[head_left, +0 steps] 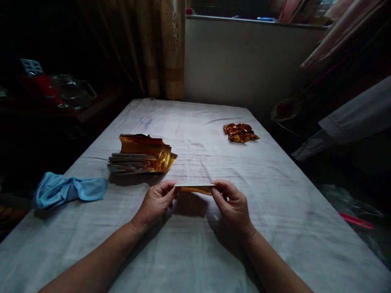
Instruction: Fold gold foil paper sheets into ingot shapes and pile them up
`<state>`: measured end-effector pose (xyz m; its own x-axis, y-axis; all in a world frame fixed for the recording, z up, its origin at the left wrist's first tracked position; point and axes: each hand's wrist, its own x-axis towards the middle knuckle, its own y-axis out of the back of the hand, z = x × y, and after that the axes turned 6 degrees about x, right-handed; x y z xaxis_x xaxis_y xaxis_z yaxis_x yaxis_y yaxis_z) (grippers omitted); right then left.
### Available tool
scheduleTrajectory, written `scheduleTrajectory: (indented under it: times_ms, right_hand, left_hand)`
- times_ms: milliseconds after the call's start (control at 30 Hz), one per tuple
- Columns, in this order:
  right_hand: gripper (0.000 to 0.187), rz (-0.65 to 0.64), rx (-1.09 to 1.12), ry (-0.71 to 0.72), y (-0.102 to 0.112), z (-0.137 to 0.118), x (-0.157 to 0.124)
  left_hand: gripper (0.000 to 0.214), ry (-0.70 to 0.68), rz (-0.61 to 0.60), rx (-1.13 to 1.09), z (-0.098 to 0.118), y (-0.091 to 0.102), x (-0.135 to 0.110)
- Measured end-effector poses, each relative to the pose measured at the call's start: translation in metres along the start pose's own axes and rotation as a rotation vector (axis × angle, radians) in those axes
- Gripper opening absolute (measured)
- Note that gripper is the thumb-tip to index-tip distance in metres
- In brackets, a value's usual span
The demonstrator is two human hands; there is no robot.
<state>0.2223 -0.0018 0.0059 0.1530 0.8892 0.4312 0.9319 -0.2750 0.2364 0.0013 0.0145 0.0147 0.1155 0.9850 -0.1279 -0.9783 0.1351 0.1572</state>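
Note:
Between my two hands a sheet of gold foil paper [195, 189] is held just above the table, a pale folded strip along its top edge and gold showing below. My left hand [159, 200] pinches its left end between thumb and fingers. At the right end, my right hand [232, 203] pinches it the same way. Beyond my left hand lies a stack of gold foil sheets [142, 148], with grey-white folded edges towards me. Farther off on the right sits a small pile of folded gold foil pieces [240, 133].
A white cloth covers the table [195, 260]. On its left edge lies a crumpled blue cloth [71, 190]. A glass jug [73, 91] stands on a dark side table at left. Curtain [165, 49] and wall border the far end; garments [357, 118] hang at right.

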Motion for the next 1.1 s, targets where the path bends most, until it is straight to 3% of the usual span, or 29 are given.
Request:
scheduleTrajectory:
  times_ms: [233,367,600,767,933,1100]
  right_hand:
    - [0.019,-0.039,0.002,0.246,0.005,0.002,0.002]
    - [0.024,-0.099,-0.083,0.312,0.007,0.009,0.005]
    - [0.039,-0.455,-0.375,0.394,0.01,0.026,0.003]
    - [0.032,-0.519,-0.479,0.407,0.011,0.025,-0.002]
    - [0.028,-0.516,-0.492,0.379,0.009,0.022,-0.003]
    - [0.026,-0.515,-0.492,0.359,0.008,0.021,-0.002]
  left_hand:
    - [0.029,-0.235,0.104,0.171,-0.002,0.003,-0.005]
    - [0.028,-0.353,0.033,0.391,-0.009,0.01,-0.002]
    - [0.024,-0.635,-0.019,0.945,-0.02,0.025,0.01]
    - [0.025,-0.708,-0.059,1.131,-0.016,0.024,0.005]
    - [0.027,-0.738,0.059,1.196,-0.013,0.016,-0.003]
    - [0.021,-0.763,-0.041,1.166,-0.014,0.011,-0.002]
